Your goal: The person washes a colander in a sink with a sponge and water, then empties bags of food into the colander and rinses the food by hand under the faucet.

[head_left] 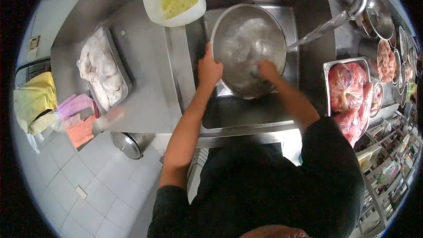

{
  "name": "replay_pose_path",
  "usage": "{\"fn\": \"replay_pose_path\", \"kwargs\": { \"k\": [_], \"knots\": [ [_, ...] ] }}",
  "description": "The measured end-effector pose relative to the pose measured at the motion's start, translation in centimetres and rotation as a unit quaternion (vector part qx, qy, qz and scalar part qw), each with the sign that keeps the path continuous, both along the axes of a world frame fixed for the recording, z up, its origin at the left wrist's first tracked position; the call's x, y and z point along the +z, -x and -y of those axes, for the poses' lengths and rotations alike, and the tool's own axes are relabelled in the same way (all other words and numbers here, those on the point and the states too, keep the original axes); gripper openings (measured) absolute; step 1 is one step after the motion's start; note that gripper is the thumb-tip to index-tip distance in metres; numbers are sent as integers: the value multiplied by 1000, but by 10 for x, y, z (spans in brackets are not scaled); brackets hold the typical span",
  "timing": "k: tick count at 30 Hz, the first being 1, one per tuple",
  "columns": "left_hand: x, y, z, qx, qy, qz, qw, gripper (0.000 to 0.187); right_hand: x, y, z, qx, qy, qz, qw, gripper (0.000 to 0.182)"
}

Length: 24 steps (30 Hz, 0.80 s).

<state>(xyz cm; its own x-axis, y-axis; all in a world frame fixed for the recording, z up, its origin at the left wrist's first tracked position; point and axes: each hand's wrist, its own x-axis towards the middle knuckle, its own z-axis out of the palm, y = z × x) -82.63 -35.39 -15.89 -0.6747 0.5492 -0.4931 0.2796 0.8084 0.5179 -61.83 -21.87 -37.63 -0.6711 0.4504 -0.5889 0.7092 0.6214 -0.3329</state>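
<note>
A large round metal bowl [229, 77] stands in the steel sink [308, 79], with cloudy water moving inside it. My left hand [209, 71] grips the bowl's left rim, one finger stretched along the edge. Over the lower right part of the bowl is my right hand [266, 69], smeared by motion. Its fingers are at the water, and whether they hold something cannot be made out. Water runs from a curved pipe [362, 0] at the upper right toward the bowl's right side.
A white tub [151, 0] with yellow liquid stands behind the sink's left edge. Left lies a tray [118, 64] of pale meat. Right are a tray [327, 83] of bagged red meat and several metal bowls. Cloths [37, 99] hang at the far left.
</note>
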Motion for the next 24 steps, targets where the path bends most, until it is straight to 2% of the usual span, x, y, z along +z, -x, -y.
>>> {"fn": "replay_pose_path", "kwargs": {
  "k": [2, 4, 5, 6, 7, 8, 10, 11, 12, 14, 16, 18, 20, 22, 24],
  "knots": [
    [-19, -9, 12, -9, -40, 11, 999, 76, -36, -9, -38, -157, -142, -124, 970, 31],
    [-30, -23, 15, 13, -53, 3, 998, 78, -27, 40, -71, -242, -153, -102, 953, 31],
    [-30, -25, 15, 28, -66, 48, 996, 76, -23, 71, -75, -319, -129, -162, 925, 31],
    [-29, -26, 14, 26, -75, 40, 996, 75, -21, 100, -69, -394, -107, -221, 886, 30],
    [-27, -27, 11, 25, -87, 31, 995, 74, -15, 117, -51, -304, -123, -356, 875, 29],
    [-25, -27, 8, 23, -101, 23, 994, 73, -7, 127, -31, -203, -137, -480, 842, 29],
    [-28, -10, -2, 7, -68, -30, 997, 73, 32, 118, 12, -113, 77, -414, 900, 36],
    [-28, -2, -3, 0, -51, -56, 997, 73, 44, 96, 30, -60, 80, -389, 916, 41],
    [-5, 4, -8, -2, -23, -59, 998, 72, 49, 77, 41, -7, 85, -362, 928, 45],
    [16, 13, -4, -40, 21, -36, 998, 73, -13, 37, 38, 56, 77, -111, 989, 23],
    [19, 8, -1, -55, 30, -24, 998, 74, 0, 20, 6, -69, -25, -60, 996, 18],
    [9, 2, 8, -42, 31, -2, 999, 73, 8, 50, -17, -177, -82, -101, 976, 20],
    [-11, -4, 5, -9, 7, 27, 1000, 72, -11, 87, -19, -202, -46, -225, 952, 18],
    [-14, -1, 8, -24, -3, 22, 999, 70, 16, 111, 6, -195, 9, -328, 924, 18],
    [6, 8, 6, -24, -14, 22, 999, 70, 10, 94, 30, -26, 50, -334, 941, 19]
  ]
}}
